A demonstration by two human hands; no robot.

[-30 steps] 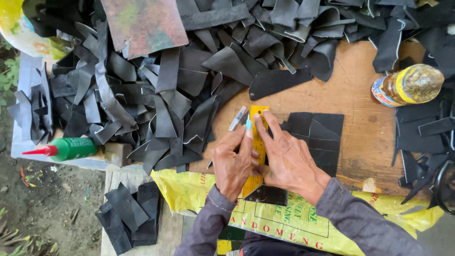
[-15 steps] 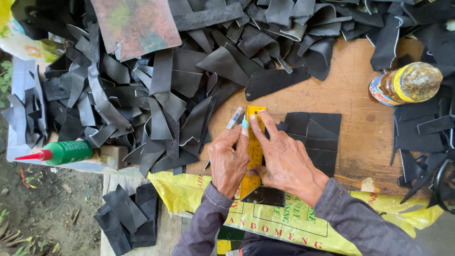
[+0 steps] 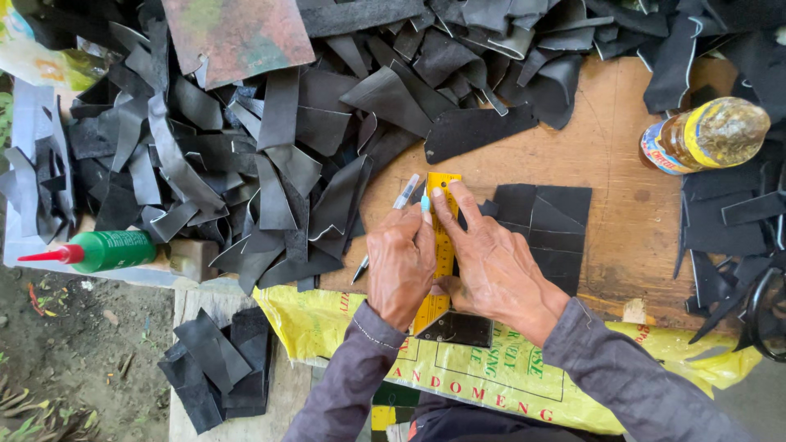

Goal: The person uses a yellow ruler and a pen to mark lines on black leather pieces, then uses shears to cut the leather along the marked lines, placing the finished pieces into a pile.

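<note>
My right hand (image 3: 495, 266) lies flat on a yellow square ruler (image 3: 443, 245) and presses it onto a black rubber piece on the wooden board (image 3: 606, 147). My left hand (image 3: 399, 262) grips a silver pen (image 3: 406, 193) with its tip against the ruler's left edge. The ruler's dark metal heel (image 3: 457, 329) shows below my hands. Cut black squares (image 3: 548, 233) lie stacked just right of my right hand.
A big heap of black rubber strips (image 3: 246, 172) fills the left and back. A green glue bottle with a red nozzle (image 3: 98, 250) lies at the left. A yellow-capped bottle of amber liquid (image 3: 704, 135) lies at the right. A yellow sack (image 3: 491, 372) covers the near edge.
Both hands stay on the ruler; the pen has shifted slightly along its left edge. The view has moved a little.
</note>
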